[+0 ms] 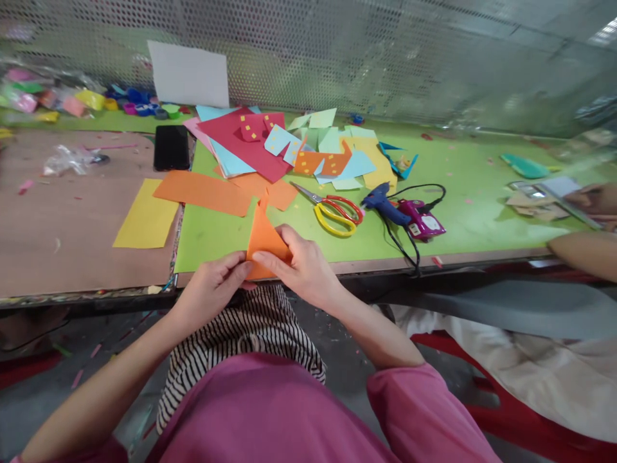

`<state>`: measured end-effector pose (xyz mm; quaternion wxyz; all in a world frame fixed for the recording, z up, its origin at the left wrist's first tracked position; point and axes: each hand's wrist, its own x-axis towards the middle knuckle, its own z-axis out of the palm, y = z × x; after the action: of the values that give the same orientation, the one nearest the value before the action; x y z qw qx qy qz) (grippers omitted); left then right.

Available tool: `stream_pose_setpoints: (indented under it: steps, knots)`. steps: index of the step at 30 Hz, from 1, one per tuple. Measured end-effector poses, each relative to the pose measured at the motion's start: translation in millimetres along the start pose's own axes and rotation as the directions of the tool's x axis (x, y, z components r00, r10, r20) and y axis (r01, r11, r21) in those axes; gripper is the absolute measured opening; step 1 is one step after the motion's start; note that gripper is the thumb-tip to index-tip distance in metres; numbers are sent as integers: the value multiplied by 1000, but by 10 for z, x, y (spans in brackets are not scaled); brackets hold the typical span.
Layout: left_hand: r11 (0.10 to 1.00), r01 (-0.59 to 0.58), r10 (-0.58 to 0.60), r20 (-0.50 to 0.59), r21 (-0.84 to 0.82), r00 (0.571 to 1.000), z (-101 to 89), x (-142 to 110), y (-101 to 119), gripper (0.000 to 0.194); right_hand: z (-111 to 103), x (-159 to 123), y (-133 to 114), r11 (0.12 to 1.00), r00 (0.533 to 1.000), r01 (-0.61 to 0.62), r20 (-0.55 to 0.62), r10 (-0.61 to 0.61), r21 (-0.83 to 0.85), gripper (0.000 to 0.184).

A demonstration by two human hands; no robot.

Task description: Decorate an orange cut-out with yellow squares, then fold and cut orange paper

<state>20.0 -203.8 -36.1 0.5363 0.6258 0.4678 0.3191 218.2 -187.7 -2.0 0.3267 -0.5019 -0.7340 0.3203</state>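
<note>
Both my hands hold a folded piece of orange paper (265, 241) at the table's front edge, its pointed end facing away from me. My left hand (219, 283) pinches its lower left side between thumb and fingers. On the right side, my right hand (303, 263) grips it with the thumb lying across the front. Just beyond lie flat orange paper strips (207, 191). Scissors (332, 211) with red and yellow handles rest to the right of the paper, blades pointing left.
A blue glue gun (385, 204) with a black cable lies beside a purple box (421, 220). Coloured paper pieces (236, 141) pile up at the back. Left are a phone (171, 148) and yellow paper (147, 215). Another person's arm (583, 254) reaches in from the right.
</note>
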Motion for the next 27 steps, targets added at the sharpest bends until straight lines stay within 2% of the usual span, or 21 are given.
stream_pose_setpoints:
  steps: [4, 8, 15, 18, 21, 27]
  knots:
    - [993, 1, -1, 6, 122, 1000, 28, -38, -4, 33, -54, 64, 22, 993, 985, 105, -144, -95, 61, 48]
    - [989, -29, 27, 17, 142, 999, 59, -75, 13, 32, -87, 138, 4, 985, 995, 73, -85, -60, 154, 32]
    - [986, -74, 79, -25, 152, 997, 75, -85, 44, 35, -38, 133, -47, 922, 999, 46, -32, -36, 386, 24]
    - [987, -80, 92, -81, 138, 992, 76, -61, 78, 37, -20, 103, -74, 924, 999, -17, 36, 4, 382, 23]
    - [983, -91, 111, -120, 160, 986, 79, -45, 98, 36, -14, 86, -92, 936, 999, -34, 51, 18, 350, 23]
    - [977, -99, 119, -100, 188, 988, 101, -57, 116, 38, 2, 99, -75, 917, 1000, 3, 22, -12, 400, 33]
